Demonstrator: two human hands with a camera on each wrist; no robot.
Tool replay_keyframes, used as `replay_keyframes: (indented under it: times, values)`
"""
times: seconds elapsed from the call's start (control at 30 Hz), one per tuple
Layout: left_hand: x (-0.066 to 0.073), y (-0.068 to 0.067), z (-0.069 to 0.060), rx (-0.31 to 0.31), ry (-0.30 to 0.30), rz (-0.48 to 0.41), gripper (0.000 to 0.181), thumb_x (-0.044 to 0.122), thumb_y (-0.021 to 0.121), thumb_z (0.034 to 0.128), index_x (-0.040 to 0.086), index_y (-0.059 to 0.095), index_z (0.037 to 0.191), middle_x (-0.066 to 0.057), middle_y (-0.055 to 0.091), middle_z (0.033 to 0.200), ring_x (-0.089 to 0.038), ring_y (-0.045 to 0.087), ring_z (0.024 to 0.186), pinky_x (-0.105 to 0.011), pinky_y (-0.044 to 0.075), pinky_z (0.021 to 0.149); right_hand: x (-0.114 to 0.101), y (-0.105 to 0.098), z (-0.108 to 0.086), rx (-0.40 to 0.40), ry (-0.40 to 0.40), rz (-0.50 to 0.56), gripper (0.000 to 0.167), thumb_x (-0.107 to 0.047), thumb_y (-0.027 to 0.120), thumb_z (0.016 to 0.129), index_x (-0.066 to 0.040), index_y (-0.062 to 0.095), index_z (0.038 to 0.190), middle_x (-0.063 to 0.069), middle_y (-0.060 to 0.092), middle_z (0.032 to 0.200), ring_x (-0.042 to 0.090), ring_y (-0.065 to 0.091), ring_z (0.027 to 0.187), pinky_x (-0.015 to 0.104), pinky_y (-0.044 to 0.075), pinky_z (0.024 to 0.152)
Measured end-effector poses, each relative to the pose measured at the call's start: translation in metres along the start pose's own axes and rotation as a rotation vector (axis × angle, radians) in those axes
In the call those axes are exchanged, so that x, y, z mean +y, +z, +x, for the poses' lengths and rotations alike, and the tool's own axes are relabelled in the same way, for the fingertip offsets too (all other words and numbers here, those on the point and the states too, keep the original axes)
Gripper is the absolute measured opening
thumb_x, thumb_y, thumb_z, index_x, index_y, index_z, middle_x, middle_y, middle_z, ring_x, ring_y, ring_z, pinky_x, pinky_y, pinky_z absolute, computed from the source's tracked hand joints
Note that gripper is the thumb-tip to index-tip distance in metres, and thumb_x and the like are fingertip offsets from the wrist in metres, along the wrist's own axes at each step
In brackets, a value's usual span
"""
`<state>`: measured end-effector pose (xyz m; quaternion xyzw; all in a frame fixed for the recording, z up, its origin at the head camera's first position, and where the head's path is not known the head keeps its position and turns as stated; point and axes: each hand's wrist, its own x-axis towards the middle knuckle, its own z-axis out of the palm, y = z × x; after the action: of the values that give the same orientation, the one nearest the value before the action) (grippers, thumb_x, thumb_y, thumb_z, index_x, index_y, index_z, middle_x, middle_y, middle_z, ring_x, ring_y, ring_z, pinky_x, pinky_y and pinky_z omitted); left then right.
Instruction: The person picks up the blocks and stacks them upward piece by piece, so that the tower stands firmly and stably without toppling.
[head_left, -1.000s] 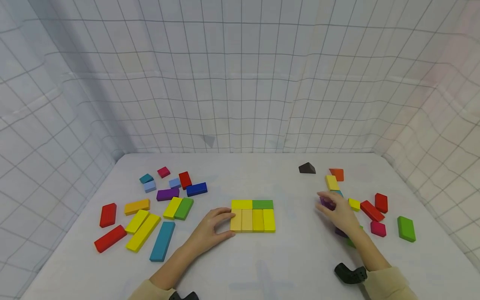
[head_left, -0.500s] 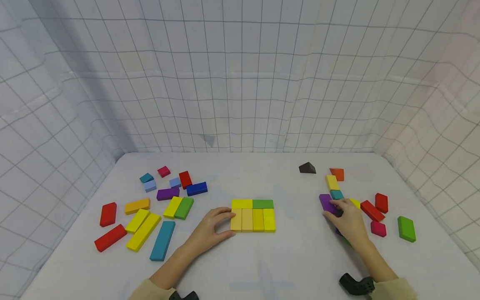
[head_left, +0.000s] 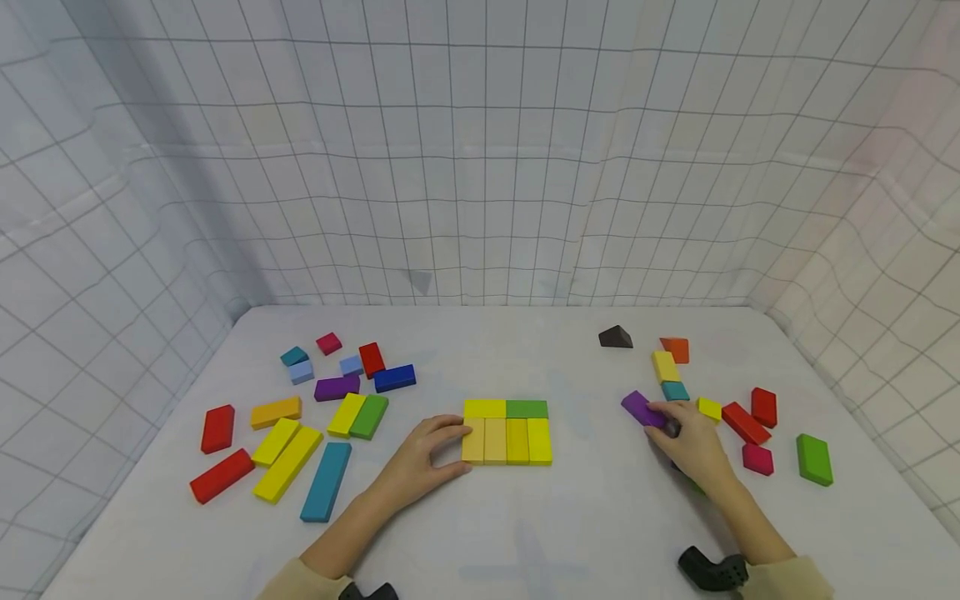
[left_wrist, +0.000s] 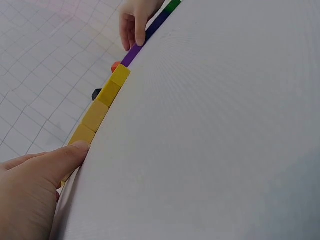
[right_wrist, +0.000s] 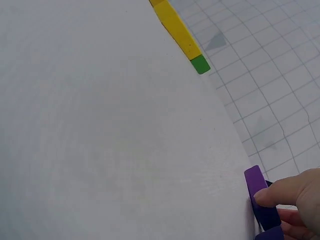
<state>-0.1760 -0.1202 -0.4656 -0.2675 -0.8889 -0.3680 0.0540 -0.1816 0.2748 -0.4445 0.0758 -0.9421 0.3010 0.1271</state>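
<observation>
In the head view my left hand rests at the left edge of a flat rectangle of blocks, its thumb and index finger touching a tan block. Yellow blocks and a green block lie flush with it. My right hand pinches a purple block low over the table; its far end is partly behind the fingers. The right wrist view has the thumb pressed on that purple block, with a dark blue-purple block just below. A green piece under the right hand is mostly hidden.
Around the right hand lie teal, yellow, red and green blocks. A black wedge stands at the back. Several loose blocks, including a long teal one, spread over the left side. Gridded cloth walls the table.
My right hand has shifted right and toward me, then the purple block in its fingers turned, its free end swinging left. The left hand has stayed in place.
</observation>
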Motion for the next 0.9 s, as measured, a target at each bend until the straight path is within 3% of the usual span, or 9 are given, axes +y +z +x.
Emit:
replay_keyframes:
  times: [0.17,0.33,0.43,0.57,0.67,0.9]
  values:
    - [0.0,0.0,0.0,0.002,0.007,-0.001,0.046,0.031,0.073,0.0775,0.014,0.061,0.119,-0.003,0.052,0.125,-0.021,0.047,0.116,-0.041,0.041,0.097,-0.02,0.006,0.003,-0.027,-0.099,0.072,0.032,-0.003,0.07,0.078,-0.002,0.064,0.109,0.017,0.062,0.107,0.033,0.056,0.101,0.049,0.047,0.085]
    - [0.0,0.0,-0.001,0.019,0.018,-0.014,0.042,0.031,0.069,0.0815,0.013,0.061,0.119,-0.003,0.053,0.125,-0.02,0.047,0.116,-0.042,0.041,0.097,-0.053,0.025,0.001,-0.095,-0.365,0.164,0.033,0.001,0.073,0.073,-0.005,0.066,0.105,0.007,0.064,0.103,0.023,0.061,0.095,0.037,0.051,0.081]
    - [0.0,0.0,-0.001,0.026,0.012,-0.033,0.034,0.026,0.063,0.0862,0.014,0.062,0.118,-0.003,0.053,0.125,-0.021,0.047,0.117,-0.043,0.041,0.097,-0.074,0.038,-0.003,-0.195,-0.476,0.234,0.033,-0.001,0.072,0.075,-0.006,0.065,0.106,0.005,0.064,0.105,0.021,0.06,0.096,0.034,0.051,0.083]
    - [-0.001,0.001,-0.001,0.031,0.012,-0.025,0.03,0.022,0.06,0.0889,0.014,0.061,0.118,-0.003,0.053,0.125,-0.021,0.047,0.118,-0.042,0.04,0.097,-0.101,0.052,-0.008,-0.348,-0.502,0.28,0.028,-0.009,0.069,0.08,-0.01,0.065,0.108,0.001,0.062,0.108,0.017,0.058,0.101,0.032,0.048,0.089]
    - [-0.002,0.002,0.0,0.036,0.029,-0.003,0.03,0.022,0.06,0.0887,0.014,0.062,0.118,-0.003,0.053,0.125,-0.021,0.047,0.118,-0.042,0.04,0.097,-0.118,0.061,-0.01,-0.417,-0.511,0.277,0.026,-0.012,0.068,0.081,-0.012,0.066,0.108,-0.001,0.061,0.108,0.013,0.056,0.1,0.03,0.048,0.088]
    - [-0.004,0.002,0.001,0.055,0.061,0.011,0.03,0.02,0.062,0.0874,0.012,0.063,0.116,-0.004,0.055,0.123,-0.021,0.049,0.116,-0.042,0.042,0.096,-0.136,0.078,-0.01,-0.425,-0.602,0.189,0.026,-0.012,0.068,0.082,-0.01,0.065,0.108,0.001,0.06,0.108,0.013,0.054,0.1,0.024,0.047,0.087]
